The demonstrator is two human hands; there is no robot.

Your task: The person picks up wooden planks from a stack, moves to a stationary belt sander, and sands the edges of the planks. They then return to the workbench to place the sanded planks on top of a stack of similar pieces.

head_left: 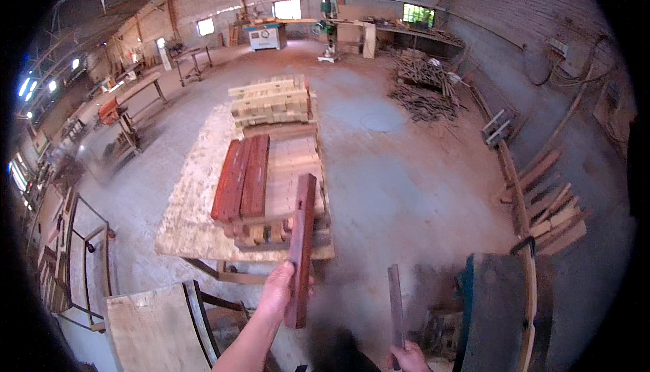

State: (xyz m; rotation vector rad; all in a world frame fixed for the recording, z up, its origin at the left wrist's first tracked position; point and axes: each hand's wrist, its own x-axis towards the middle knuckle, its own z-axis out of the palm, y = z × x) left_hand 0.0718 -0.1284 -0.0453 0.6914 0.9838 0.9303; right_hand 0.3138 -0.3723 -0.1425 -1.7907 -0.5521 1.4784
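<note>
Head view: the left hand (276, 291) is closed around the lower part of a reddish plank (301, 247), held upright over the near edge of the stacked boards (271, 182). A grey strip (396, 304) is gripped in the right hand (408, 357). The plank should be lowered flat, aligned beside the red planks (242, 177). The chipboard platform (196, 196) and scrap pile (423, 88) lie beyond.

Single head view, high, angled down over workshop floor (406, 182), wide fisheye
</note>
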